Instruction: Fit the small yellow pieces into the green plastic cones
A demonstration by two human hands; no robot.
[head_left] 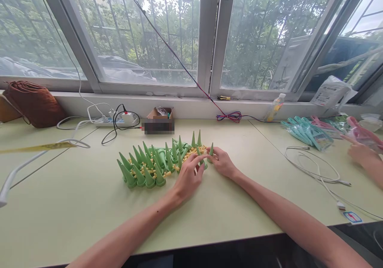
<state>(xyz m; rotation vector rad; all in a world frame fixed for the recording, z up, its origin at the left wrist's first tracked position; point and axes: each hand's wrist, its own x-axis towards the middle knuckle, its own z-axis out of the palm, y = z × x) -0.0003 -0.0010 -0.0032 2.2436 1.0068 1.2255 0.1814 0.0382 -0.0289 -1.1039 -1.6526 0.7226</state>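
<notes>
Several green cone-shaped plastic pieces (143, 168) stand and lie in a cluster on the pale green table (74, 204), with small yellow parts (191, 154) scattered among them. My left hand (188, 178) rests at the right end of the cluster, fingers curled onto a green cone (202, 160). My right hand (223, 162) meets it from the right, fingertips pinched at another green cone (211, 150).
A brown bag (32, 102), power strip with cables (116, 119) and small cardboard box (158, 118) line the windowsill side. Teal and pink packets (308, 130) and a white cable (317, 172) lie at right, where another person's hand (363, 154) works.
</notes>
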